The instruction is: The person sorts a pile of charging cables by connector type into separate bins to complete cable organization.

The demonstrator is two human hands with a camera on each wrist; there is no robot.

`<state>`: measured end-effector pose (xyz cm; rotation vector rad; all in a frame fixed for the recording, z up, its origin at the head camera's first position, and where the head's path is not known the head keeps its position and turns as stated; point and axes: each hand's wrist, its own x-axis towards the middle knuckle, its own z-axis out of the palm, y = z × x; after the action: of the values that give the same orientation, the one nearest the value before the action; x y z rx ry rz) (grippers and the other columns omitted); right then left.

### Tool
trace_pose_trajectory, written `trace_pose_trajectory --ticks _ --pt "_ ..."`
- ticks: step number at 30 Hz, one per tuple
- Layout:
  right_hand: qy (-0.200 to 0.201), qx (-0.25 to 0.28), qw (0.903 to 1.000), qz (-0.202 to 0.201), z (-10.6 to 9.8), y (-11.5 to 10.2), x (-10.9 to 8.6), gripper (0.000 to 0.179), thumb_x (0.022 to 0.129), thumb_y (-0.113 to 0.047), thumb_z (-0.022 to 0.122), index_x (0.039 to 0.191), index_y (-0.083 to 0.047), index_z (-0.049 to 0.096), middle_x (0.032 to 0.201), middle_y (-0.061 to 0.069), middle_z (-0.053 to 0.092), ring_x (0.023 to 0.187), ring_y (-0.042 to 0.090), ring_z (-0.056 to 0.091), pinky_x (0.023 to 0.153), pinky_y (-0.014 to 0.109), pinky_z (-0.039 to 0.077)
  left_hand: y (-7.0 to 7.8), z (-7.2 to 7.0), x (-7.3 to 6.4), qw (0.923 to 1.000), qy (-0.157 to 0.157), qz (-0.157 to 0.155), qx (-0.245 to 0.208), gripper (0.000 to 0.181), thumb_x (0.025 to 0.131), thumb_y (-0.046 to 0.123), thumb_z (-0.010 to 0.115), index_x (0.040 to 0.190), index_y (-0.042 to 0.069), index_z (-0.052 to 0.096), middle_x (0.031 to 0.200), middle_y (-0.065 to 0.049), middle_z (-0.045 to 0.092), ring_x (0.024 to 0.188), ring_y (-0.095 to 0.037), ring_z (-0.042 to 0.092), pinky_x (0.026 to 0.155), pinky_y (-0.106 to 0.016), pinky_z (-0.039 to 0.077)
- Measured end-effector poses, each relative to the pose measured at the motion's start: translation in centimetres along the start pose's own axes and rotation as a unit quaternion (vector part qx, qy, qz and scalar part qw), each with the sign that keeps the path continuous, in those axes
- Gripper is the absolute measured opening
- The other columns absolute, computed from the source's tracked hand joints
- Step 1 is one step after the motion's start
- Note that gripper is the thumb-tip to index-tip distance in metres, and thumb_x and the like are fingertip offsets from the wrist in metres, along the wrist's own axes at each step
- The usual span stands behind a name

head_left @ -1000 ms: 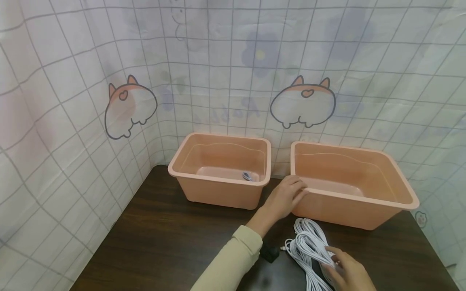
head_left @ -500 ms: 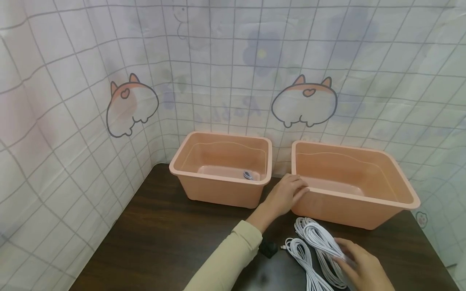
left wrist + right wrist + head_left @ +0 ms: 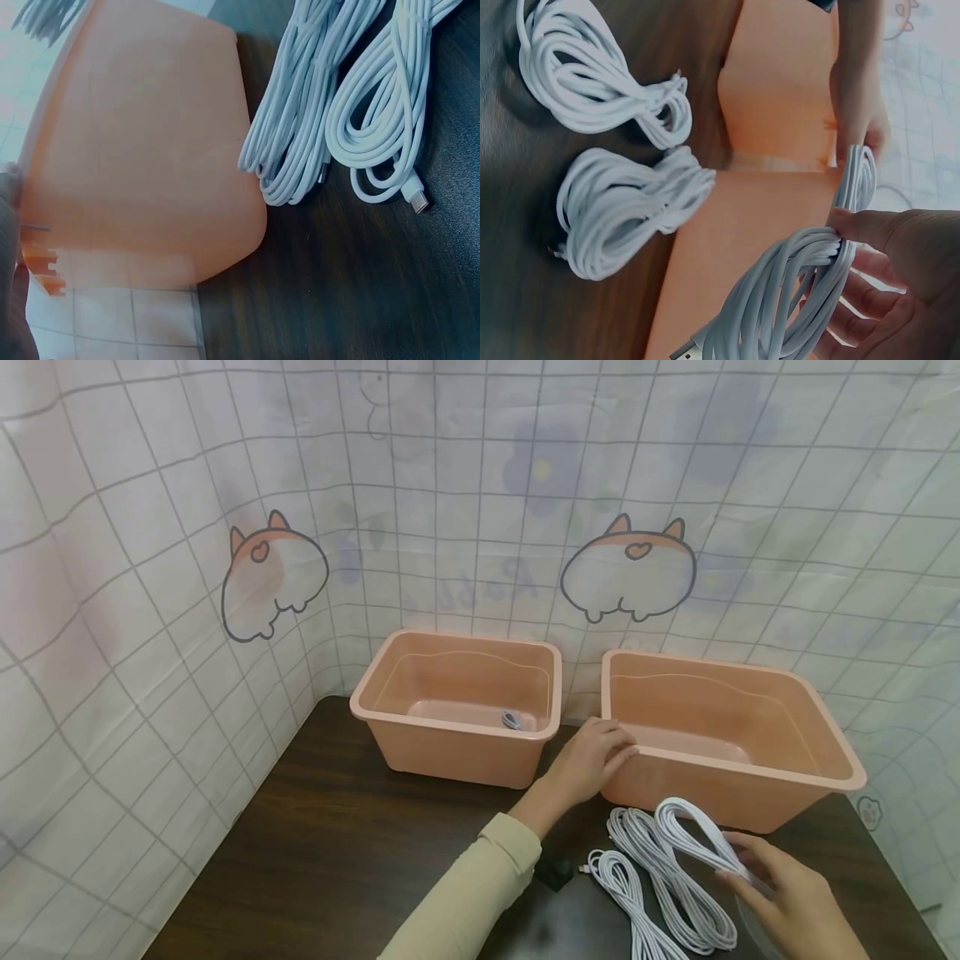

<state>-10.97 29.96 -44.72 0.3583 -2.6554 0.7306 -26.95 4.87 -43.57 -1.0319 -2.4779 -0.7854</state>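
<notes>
My right hand (image 3: 795, 893) pinches a bundled white USB cable (image 3: 701, 839) between thumb and fingers, raised in front of the right-hand pink bin (image 3: 697, 789). In the right wrist view the cable's metal plug (image 3: 686, 352) hangs at the bottom. My left hand (image 3: 592, 760) grips that bin's rim at its near left corner. Two more bundled white cables lie on the table side by side: one (image 3: 675, 893) close to the bin, the other (image 3: 626, 885) nearer me. A plug end (image 3: 418, 201) of the latter shows in the left wrist view.
A second pink bin (image 3: 457, 756) stands to the left, with a small grey coiled cord (image 3: 511, 720) inside. A small black object (image 3: 553, 870) lies on the dark table (image 3: 322, 860) beside my left forearm. A patterned cloth (image 3: 480, 543) hangs behind the bins.
My right hand has lifted one cable bundle off the others and moved it right. The bundle beneath now shows fully. My left hand stays on the bin's rim.
</notes>
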Motion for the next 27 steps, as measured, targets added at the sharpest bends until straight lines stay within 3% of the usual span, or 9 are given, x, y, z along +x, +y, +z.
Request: trace_pose_trajectory --ticks 4,10,13,20,27 --pt "0.024 0.017 0.9992 -0.028 -0.6 0.3 0.4 0.051 0.071 0.003 0.092 0.117 -0.005 0.072 0.087 0.0 0.072 0.083 -0.013 0.059 0.072 -0.002 0.042 -0.1 0.1 0.1 1.0 0.001 -0.001 -0.005 0.021 0.106 0.025 0.066 0.116 0.01 0.078 0.113 -0.002 0.075 0.109 -0.019 0.063 0.099 -0.024 0.049" --pt "0.003 0.014 0.9999 0.005 -1.8 0.0 1.6 0.045 0.08 0.001 0.089 0.121 -0.002 0.07 0.089 0.002 0.074 0.08 -0.012 0.058 0.068 -0.001 0.039 -0.2 0.2 0.2 1.0 0.007 0.0 -0.003 0.021 0.106 0.024 0.067 0.115 0.01 0.079 0.112 -0.001 0.076 0.107 -0.019 0.063 0.098 -0.023 0.049" --pt "0.01 0.014 0.9999 -0.001 -2.1 -0.1 2.4 0.044 0.079 0.004 0.088 0.119 0.0 0.071 0.089 0.005 0.075 0.08 -0.012 0.058 0.068 -0.002 0.04 -0.1 0.2 0.1 1.0 0.007 -0.003 -0.006 0.02 0.105 0.024 0.067 0.115 0.01 0.079 0.113 -0.002 0.076 0.108 -0.019 0.063 0.098 -0.023 0.049" --pt "0.018 0.001 0.9996 -0.024 -2.8 0.2 4.3 0.043 0.078 0.005 0.088 0.117 0.0 0.071 0.086 0.007 0.076 0.076 -0.011 0.058 0.065 0.004 0.045 0.0 0.0 0.1 0.9998 -0.004 -0.015 -0.015 0.021 0.106 0.025 0.067 0.116 0.011 0.079 0.114 -0.002 0.075 0.11 -0.019 0.062 0.1 -0.024 0.049" --pt "0.001 -0.013 0.9995 -0.03 -3.7 0.3 6.4 0.043 0.08 0.004 0.087 0.119 0.005 0.069 0.092 0.017 0.077 0.073 -0.003 0.062 0.059 0.023 0.053 -0.2 0.3 0.2 0.9998 -0.001 -0.017 -0.011 0.021 0.106 0.026 0.067 0.116 0.012 0.079 0.113 0.0 0.075 0.108 -0.018 0.062 0.098 -0.022 0.049"
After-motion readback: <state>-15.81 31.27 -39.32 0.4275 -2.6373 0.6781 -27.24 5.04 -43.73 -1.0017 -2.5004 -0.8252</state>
